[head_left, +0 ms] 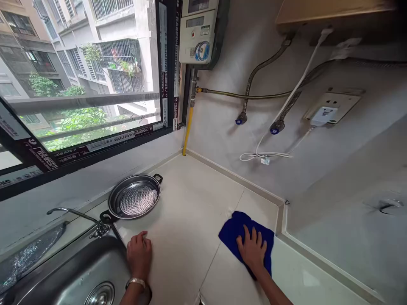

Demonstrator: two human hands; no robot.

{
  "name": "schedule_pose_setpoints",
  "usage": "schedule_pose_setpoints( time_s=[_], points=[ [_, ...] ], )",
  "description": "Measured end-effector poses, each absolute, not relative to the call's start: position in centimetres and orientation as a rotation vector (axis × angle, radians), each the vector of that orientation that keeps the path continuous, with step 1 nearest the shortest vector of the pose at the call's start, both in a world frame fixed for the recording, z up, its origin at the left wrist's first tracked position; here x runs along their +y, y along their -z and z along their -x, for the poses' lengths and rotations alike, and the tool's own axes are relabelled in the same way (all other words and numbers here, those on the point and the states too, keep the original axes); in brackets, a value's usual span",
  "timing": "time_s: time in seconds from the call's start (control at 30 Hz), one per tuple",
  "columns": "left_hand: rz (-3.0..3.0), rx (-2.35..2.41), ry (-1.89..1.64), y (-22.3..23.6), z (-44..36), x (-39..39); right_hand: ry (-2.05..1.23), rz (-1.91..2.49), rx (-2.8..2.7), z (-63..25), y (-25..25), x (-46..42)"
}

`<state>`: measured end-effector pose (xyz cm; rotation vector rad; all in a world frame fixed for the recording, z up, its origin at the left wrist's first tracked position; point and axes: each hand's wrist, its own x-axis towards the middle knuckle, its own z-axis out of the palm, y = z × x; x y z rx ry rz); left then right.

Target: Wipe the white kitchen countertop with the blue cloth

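A dark blue cloth (233, 231) lies spread on the pale countertop (187, 216), close to the right-hand wall edging. My right hand (252, 250) rests flat on top of it, fingers spread and pointing away from me. Beside the sink's right rim, my left hand (139, 252) leans on the countertop with its fingers curled in, and nothing shows in it. A bracelet circles that wrist. Just beyond the left hand sits a round metal pan (138, 199) with a perforated-looking base and two black handles.
At left is a steel sink (73, 262) with a curved tap (74, 212) and a crumpled silvery plastic sheet (32, 254). A yellow pipe (188, 131) rises in the corner beneath a meter (197, 38). A white cable (273, 155) hangs by the socket (345, 106). A window (95, 76) is behind.
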<state>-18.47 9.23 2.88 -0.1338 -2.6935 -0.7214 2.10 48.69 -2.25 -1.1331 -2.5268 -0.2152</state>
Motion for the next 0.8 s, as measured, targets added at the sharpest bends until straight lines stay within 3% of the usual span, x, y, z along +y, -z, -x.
schedule_pose_setpoints(
  time_s=[0.4, 0.8],
  points=[
    [0.147, -2.687, 0.738, -2.7, 18.4, 9.2, 0.096, 0.870, -2.700, -3.9, 1.3, 34.1],
    [0.185, -2.697, 0.678, -2.7, 18.9, 9.2, -0.795, 0.272, -3.075, 2.6, -5.7, 26.5]
  ],
)
